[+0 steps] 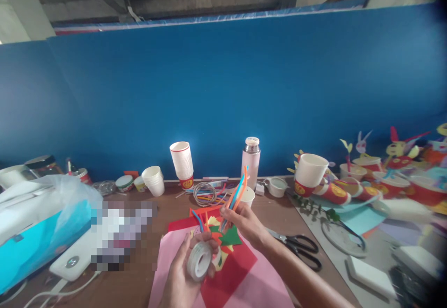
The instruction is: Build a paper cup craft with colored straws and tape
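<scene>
My left hand [180,267] is closed around a roll of tape [194,255], its round side turned toward me. Short blue and orange strips stick up just behind those fingers; whether the hand grips them too, I cannot tell. Pinched in my right hand [243,220] is a small bunch of long, thin blue and orange strips [239,190], pointing up and slightly right. Beneath both hands lie cut pieces of green paper [231,236], yellow and orange paper, on red paper [228,270] and a large pink sheet [265,287].
Black-handled scissors [302,247] lie right of my right forearm. Stacked paper cups [182,161], a pink thermos [250,163] and a coil of wire [205,194] stand behind. Decorated cups [389,180] crowd the right; a white power bank [73,261] and plastic bag [66,191] lie left.
</scene>
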`<state>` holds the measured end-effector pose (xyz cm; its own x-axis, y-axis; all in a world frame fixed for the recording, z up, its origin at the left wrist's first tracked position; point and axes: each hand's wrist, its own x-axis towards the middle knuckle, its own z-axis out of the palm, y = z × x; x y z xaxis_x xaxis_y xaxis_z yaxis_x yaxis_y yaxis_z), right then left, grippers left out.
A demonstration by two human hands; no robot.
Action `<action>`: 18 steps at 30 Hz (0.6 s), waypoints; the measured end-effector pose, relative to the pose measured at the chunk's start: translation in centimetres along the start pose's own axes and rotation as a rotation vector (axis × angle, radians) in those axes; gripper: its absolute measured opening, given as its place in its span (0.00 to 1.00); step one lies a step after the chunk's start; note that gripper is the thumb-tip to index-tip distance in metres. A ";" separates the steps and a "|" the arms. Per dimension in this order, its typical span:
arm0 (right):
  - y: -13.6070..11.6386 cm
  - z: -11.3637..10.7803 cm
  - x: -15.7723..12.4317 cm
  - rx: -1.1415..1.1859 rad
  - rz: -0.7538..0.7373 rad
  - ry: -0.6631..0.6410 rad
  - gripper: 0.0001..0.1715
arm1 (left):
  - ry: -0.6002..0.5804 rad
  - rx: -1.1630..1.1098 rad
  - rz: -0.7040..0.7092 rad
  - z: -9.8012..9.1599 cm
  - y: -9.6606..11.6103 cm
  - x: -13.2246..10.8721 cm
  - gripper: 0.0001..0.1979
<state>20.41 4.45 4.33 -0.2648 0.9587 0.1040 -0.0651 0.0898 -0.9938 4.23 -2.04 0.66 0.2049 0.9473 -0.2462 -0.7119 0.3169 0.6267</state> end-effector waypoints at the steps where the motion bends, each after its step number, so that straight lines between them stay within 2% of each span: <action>1: -0.1 0.0 0.0 0.004 -0.003 -0.019 0.15 | -0.030 0.013 0.038 0.1 0.1 -0.2 0.17; 5: -0.4 0.2 -0.3 0.015 -0.011 -0.112 0.12 | -0.117 0.170 0.286 0.6 0.9 -1.2 0.17; 9: -0.2 0.9 -0.8 0.106 0.015 -0.149 0.10 | -0.083 0.399 0.460 0.9 1.8 -2.3 0.26; 12: -0.2 1.6 -1.4 0.102 0.049 -0.174 0.13 | -0.017 0.525 0.546 1.2 1.9 -2.8 0.32; 14: -0.6 1.9 -1.8 0.096 0.059 -0.236 0.16 | 0.014 0.597 0.590 1.4 1.9 -3.1 0.33; 18: -1.7 2.3 -2.3 0.129 0.075 -0.312 0.19 | 0.039 0.647 0.653 1.7 1.6 -3.4 0.31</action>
<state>18.94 1.50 5.84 -0.5538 0.8307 0.0573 -0.1499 -0.0318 -0.9882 3.49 -4.63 3.77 -0.1366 0.9489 0.2843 -0.1615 -0.3045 0.9387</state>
